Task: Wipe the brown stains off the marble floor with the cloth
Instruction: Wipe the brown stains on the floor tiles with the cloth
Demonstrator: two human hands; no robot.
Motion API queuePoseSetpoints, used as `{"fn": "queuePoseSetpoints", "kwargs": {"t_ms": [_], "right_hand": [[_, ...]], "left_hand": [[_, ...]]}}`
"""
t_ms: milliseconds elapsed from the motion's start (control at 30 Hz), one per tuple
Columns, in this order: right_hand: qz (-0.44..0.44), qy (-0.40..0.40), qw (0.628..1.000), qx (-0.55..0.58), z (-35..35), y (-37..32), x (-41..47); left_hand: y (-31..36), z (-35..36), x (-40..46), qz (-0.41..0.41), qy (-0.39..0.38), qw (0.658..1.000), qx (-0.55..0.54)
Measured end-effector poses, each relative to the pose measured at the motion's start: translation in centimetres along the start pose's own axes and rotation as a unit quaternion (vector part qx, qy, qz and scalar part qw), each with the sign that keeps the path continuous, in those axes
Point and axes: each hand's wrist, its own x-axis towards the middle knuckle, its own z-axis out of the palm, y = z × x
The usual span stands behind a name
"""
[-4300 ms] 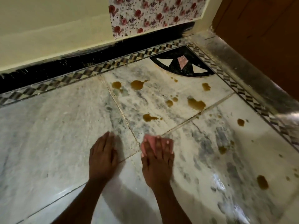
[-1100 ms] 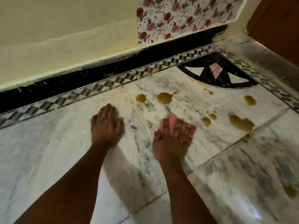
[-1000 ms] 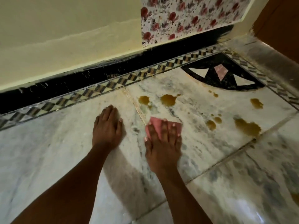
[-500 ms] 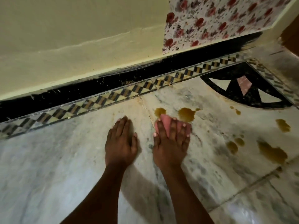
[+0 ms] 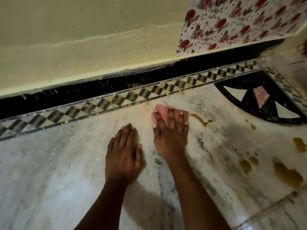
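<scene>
My right hand (image 5: 169, 135) presses a folded pink cloth (image 5: 162, 112) flat on the marble floor (image 5: 58, 171), fingers straight over it, close to the patterned border. Only the cloth's far edge shows past my fingertips. Just right of the cloth lies a thin brown stain (image 5: 200, 120). More brown stains sit further right: a small one (image 5: 252, 127), one near the frame edge (image 5: 299, 144), a pair of spots (image 5: 247, 165) and a large blotch (image 5: 287, 175). My left hand (image 5: 123, 155) rests flat on the floor, left of the right hand, holding nothing.
A checkered border strip (image 5: 116, 98) and a black skirting (image 5: 83, 92) run along the cream wall (image 5: 83, 39). A black inlay with white and pink triangles (image 5: 260, 100) fills the right corner. Floral paper (image 5: 240, 22) covers the wall at the upper right.
My right hand has pushed the cloth forward over the two stains by the border; only a thin streak of them shows now. My left hand stays flat on the floor.
</scene>
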Motion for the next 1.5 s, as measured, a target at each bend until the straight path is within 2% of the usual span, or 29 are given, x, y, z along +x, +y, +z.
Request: {"fn": "queuePoseSetpoints", "kwargs": {"t_ms": [67, 100, 233, 300, 367, 433, 533, 600, 633, 700, 767, 800, 867, 933, 1033, 1100, 1167, 1200, 1267, 1300, 1333, 1400, 1500], "right_hand": [[-0.050, -0.003, 0.998, -0.024, -0.4, 1.8, -2.6], [-0.046, -0.014, 0.998, -0.033, -0.6, 2.9, -3.3], [0.139, 0.000, 0.990, -0.004, -1.4, 4.4, 0.6], [0.180, 0.002, 0.983, 0.017, -1.1, 2.3, 4.2], [0.115, -0.015, 0.993, 0.020, -0.6, 0.0, 6.2], [0.008, -0.010, 1.000, -0.003, 0.0, -0.7, 5.1], [-0.141, -0.004, 0.989, -0.041, 0.0, 1.4, -0.1], [-0.172, -0.013, 0.983, -0.065, -0.6, 4.2, -2.5], [-0.143, -0.015, 0.987, -0.070, -1.2, 5.5, -2.5], [-0.004, -0.014, 0.999, -0.052, -2.0, 6.8, -0.4], [0.127, 0.009, 0.992, -0.024, -1.9, 5.3, 3.8], [0.152, 0.016, 0.988, -0.012, -1.6, 3.7, 6.2], [0.099, -0.017, 0.995, -0.001, -1.0, -0.4, 9.7], [-0.052, -0.048, 0.997, -0.021, -0.3, -2.9, 9.9], [-0.236, -0.025, 0.970, -0.049, -0.6, -1.1, 4.8], [-0.275, -0.041, 0.958, -0.070, -1.3, 2.8, 2.2], [-0.183, -0.048, 0.979, -0.073, -2.3, 6.6, 3.1], [-0.090, -0.026, 0.993, -0.064, -2.6, 7.7, 4.5], [0.087, 0.003, 0.995, -0.042, -3.2, 8.0, 8.5], [0.135, -0.006, 0.991, -0.019, -3.4, 7.1, 10.6], [0.144, -0.023, 0.989, -0.005, -3.4, 5.7, 12.2], [0.068, -0.048, 0.996, -0.014, -2.4, 2.9, 13.1], [-0.146, -0.063, 0.986, -0.046, -0.7, 0.1, 8.4]], "left_hand": [[0.0, -0.1, -0.1, 0.003, -0.001, 1.000, 0.002], [-0.1, -0.1, 0.1, 0.004, 0.000, 1.000, 0.002], [0.0, 0.1, 0.1, -0.002, -0.002, 1.000, 0.011], [0.1, 0.2, 0.1, -0.001, -0.001, 1.000, 0.013], [0.1, 0.2, 0.1, 0.001, 0.005, 1.000, 0.014], [0.1, 0.2, 0.2, 0.001, 0.008, 1.000, 0.016], [0.0, 0.2, 0.1, 0.006, 0.015, 1.000, 0.023], [-0.1, 0.2, 0.2, 0.006, 0.014, 1.000, 0.023], [-0.1, 0.2, 0.2, 0.005, 0.013, 1.000, 0.022], [-0.1, 0.3, 0.2, 0.007, 0.008, 1.000, 0.019], [0.0, 0.2, 0.2, 0.005, 0.005, 1.000, 0.017], [0.1, 0.2, 0.2, 0.003, 0.004, 1.000, 0.015], [0.2, 0.1, 0.2, 0.001, 0.002, 1.000, 0.013], [0.1, 0.0, 0.2, 0.001, 0.002, 1.000, 0.009], [0.1, 0.0, 0.1, 0.003, 0.000, 1.000, 0.009], [0.1, -0.2, 0.2, 0.000, 0.002, 1.000, 0.002], [0.2, -0.2, 0.3, -0.003, -0.005, 1.000, 0.001], [0.2, -0.3, 0.3, -0.005, -0.006, 1.000, 0.000], [0.3, -0.1, 0.2, -0.003, -0.008, 1.000, 0.006], [0.3, -0.1, 0.1, -0.001, -0.013, 1.000, 0.010], [0.2, -0.1, 0.2, 0.000, -0.017, 1.000, 0.013], [0.1, -0.1, 0.2, 0.003, -0.019, 1.000, 0.017], [0.3, -0.2, 0.2, 0.004, -0.011, 1.000, 0.015]]}}
